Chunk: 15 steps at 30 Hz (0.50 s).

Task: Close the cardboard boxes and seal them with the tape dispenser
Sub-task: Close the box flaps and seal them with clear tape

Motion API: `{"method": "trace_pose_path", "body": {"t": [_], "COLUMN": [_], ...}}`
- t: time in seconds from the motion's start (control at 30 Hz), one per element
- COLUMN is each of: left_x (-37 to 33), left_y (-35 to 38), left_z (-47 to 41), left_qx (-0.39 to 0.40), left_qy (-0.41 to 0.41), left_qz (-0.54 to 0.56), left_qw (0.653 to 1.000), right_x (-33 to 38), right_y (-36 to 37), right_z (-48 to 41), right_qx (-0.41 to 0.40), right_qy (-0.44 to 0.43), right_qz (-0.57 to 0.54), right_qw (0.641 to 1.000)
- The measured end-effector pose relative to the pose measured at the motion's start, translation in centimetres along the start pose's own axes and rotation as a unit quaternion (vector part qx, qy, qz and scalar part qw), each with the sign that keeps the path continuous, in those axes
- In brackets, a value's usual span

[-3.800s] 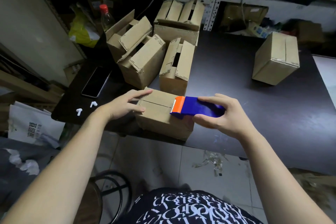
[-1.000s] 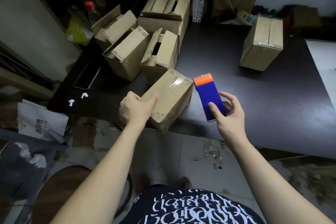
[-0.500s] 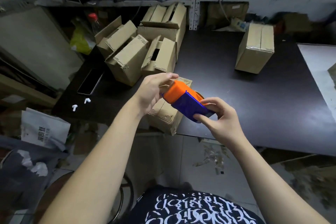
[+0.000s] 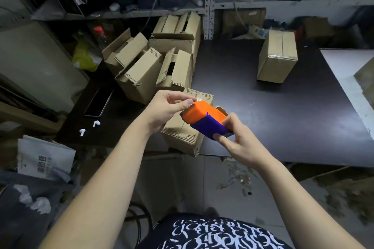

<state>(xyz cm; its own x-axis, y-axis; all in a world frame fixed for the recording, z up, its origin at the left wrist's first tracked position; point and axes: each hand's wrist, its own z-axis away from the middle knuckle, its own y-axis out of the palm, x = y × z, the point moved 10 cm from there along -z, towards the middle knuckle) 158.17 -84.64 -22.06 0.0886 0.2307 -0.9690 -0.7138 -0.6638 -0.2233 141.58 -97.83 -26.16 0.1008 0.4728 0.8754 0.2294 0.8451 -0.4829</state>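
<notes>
My right hand (image 4: pixel 238 143) grips the blue and orange tape dispenser (image 4: pixel 204 120) in the air above the table's near edge. My left hand (image 4: pixel 168 107) pinches the clear tape end at the dispenser's orange head. Right below them a closed cardboard box (image 4: pixel 182 135) lies at the edge of the dark table (image 4: pixel 283 111), tape across its top. Several open cardboard boxes (image 4: pixel 141 75) with raised flaps crowd the table's back left. A taped box (image 4: pixel 277 56) stands alone at the back right.
A black phone (image 4: pixel 99 101) and two white earbuds (image 4: pixel 89 127) lie on the table's left end. Metal shelving (image 4: pixel 208 2) full of clutter rises behind. A white board (image 4: pixel 348 79) covers the table's right side. A round stool (image 4: pixel 139 226) stands on the floor beneath me.
My left hand let go of the taped box and came up to the dispenser's head, where it now pinches the tape end. My right hand turned the dispenser, orange end toward the left hand.
</notes>
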Motion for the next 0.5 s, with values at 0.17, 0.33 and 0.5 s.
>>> {"method": "trace_pose_path", "body": {"t": [0.17,0.33,0.5], "left_x": [-2.6,-4.4,-5.3], "left_y": [-0.9,-1.2,-2.2], "left_z": [0.0,0.4,0.3], "left_qx": [0.004,-0.017,-0.048], "left_qy": [0.082,0.131,0.156], "left_qz": [-0.06,-0.085,-0.131], "left_qw": [0.995,0.988,0.978], "right_x": [1.2,3.3,4.3], "right_y": [0.3,-0.5,0.2], "right_z": [-0.8,-1.8,-2.7], "right_qx": [-0.041,-0.161,-0.179], "right_qy": [0.001,-0.067,-0.086], "right_qz": [0.007,0.077,0.093], "right_qw": [0.999,0.982,0.976]}}
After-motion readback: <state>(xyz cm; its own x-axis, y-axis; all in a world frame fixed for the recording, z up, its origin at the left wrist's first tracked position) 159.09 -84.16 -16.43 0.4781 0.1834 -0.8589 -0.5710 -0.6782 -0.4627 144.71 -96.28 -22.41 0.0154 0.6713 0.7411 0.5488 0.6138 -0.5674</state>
